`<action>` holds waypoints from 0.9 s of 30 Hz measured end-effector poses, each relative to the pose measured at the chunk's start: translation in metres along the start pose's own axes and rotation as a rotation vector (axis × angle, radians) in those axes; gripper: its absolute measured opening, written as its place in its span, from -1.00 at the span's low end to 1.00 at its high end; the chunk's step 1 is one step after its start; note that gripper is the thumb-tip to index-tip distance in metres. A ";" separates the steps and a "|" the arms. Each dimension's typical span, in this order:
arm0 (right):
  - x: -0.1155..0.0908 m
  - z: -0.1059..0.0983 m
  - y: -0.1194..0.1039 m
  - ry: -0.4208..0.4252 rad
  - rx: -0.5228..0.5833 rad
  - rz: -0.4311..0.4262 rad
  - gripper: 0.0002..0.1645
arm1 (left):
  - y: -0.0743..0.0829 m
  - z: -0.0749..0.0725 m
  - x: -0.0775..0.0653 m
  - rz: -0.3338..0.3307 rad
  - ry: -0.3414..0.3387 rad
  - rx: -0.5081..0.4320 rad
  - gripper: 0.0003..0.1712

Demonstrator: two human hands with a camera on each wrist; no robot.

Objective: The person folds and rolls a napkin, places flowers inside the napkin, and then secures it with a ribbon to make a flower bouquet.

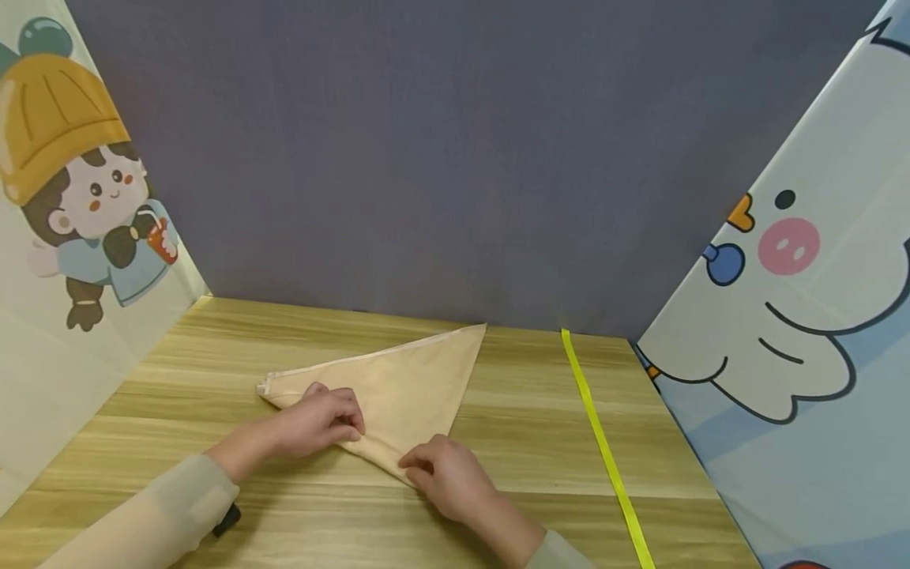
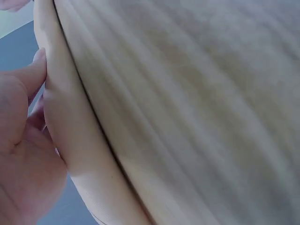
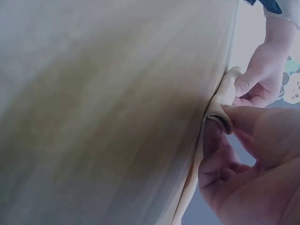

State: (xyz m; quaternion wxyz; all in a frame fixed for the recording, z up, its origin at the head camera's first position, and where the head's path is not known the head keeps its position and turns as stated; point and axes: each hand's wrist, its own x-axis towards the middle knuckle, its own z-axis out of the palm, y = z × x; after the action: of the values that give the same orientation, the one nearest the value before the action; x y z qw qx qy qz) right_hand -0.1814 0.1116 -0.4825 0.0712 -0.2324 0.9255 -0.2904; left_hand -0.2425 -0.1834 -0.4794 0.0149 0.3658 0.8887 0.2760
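A beige cloth (image 1: 419,379) lies on the wooden table, folded into a roughly triangular shape, with a pale strip along its far edge. Its near edge is turned over into a narrow roll, seen close up in the left wrist view as a rounded fold (image 2: 70,108). My left hand (image 1: 320,420) grips this roll near the middle, thumb on the near side. At the roll's right end my right hand (image 1: 451,478) pinches the cloth between thumb and fingers. The right wrist view shows the open end of the roll (image 3: 220,121) at the right fingertips.
A bright yellow strip (image 1: 600,435) runs front to back on the table (image 1: 540,458), right of the cloth. A grey panel (image 1: 455,158) stands behind, with cartoon-printed panels at both sides. Something small and black (image 1: 227,520) shows beneath the left sleeve.
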 end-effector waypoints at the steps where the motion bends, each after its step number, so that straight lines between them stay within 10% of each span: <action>1: -0.001 0.000 0.000 0.006 -0.006 0.001 -0.85 | 0.000 0.001 0.000 0.010 0.013 0.015 -0.90; 11: -0.001 -0.002 -0.005 0.066 -0.282 -0.146 -0.80 | 0.000 -0.002 -0.001 0.099 -0.046 -0.017 -0.84; 27: -0.002 -0.002 -0.004 0.105 -0.362 -0.182 -0.86 | -0.009 0.002 -0.002 0.126 -0.048 -0.032 -0.89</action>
State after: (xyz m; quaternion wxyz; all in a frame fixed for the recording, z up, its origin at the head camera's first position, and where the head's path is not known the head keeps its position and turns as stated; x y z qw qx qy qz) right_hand -0.1784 0.1107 -0.4790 -0.0465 -0.3087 0.9402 -0.1365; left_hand -0.2460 -0.1888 -0.4859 0.0244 0.4272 0.8588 0.2817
